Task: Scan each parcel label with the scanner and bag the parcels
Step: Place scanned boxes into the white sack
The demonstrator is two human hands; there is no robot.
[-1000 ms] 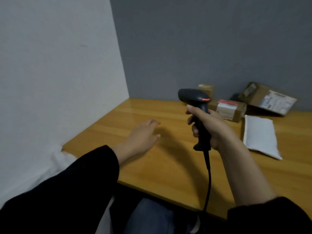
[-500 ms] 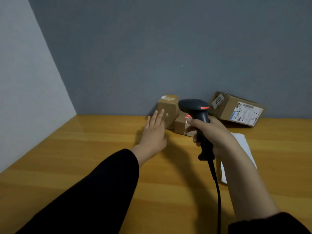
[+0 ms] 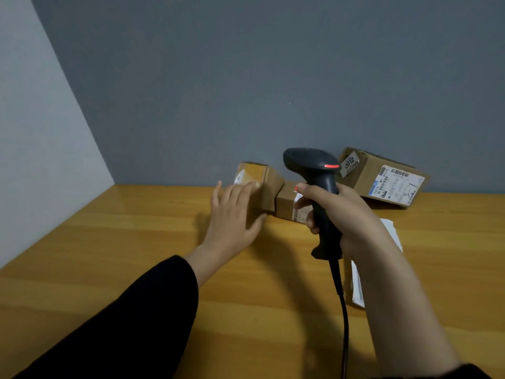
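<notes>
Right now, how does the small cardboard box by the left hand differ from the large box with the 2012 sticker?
The small cardboard box is smaller than the large box. The left hand reaches the small cardboard box; no hand touches the large box. The large box's label is bigger than the small cardboard box's. Both are brown cardboard.

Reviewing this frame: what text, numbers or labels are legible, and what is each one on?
"2012": on the tag on the large box at the rear right.
Shipping label on the same box: print and handwriting too small to read.
White label on the small box by the left hand: blurred.
Barcode label on the middle box, partly behind the right hand: unreadable.
</notes>
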